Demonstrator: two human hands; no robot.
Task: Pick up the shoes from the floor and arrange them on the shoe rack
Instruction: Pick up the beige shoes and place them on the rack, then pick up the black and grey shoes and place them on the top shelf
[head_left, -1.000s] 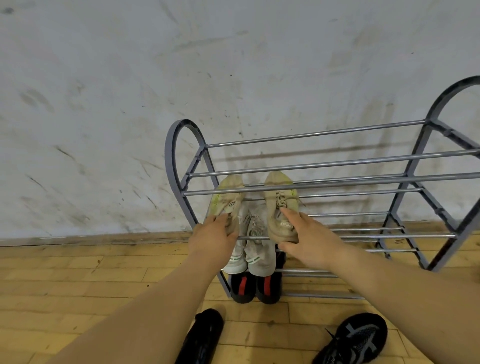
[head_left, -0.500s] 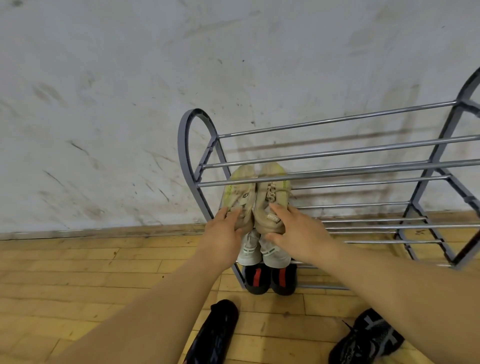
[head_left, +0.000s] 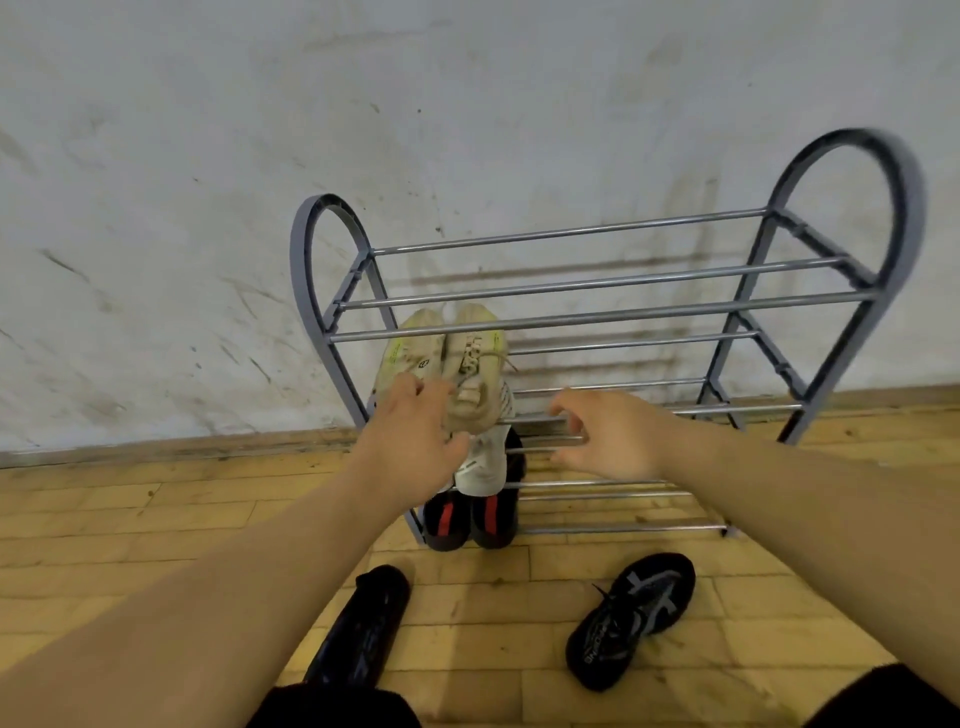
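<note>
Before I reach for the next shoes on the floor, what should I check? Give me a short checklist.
1. Beige pair seated side by side on the rack: ok.
2. Left hand clear of the beige pair: not ok, its grip holds their heels.
3. Right hand free: ok, open, holding nothing.
4. Floor cleared: not ok, left black shoe and right black shoe lie there.
5. Bare rack bars right of the beige pair: ok.
6. The black shoes match: cannot tell.
</note>
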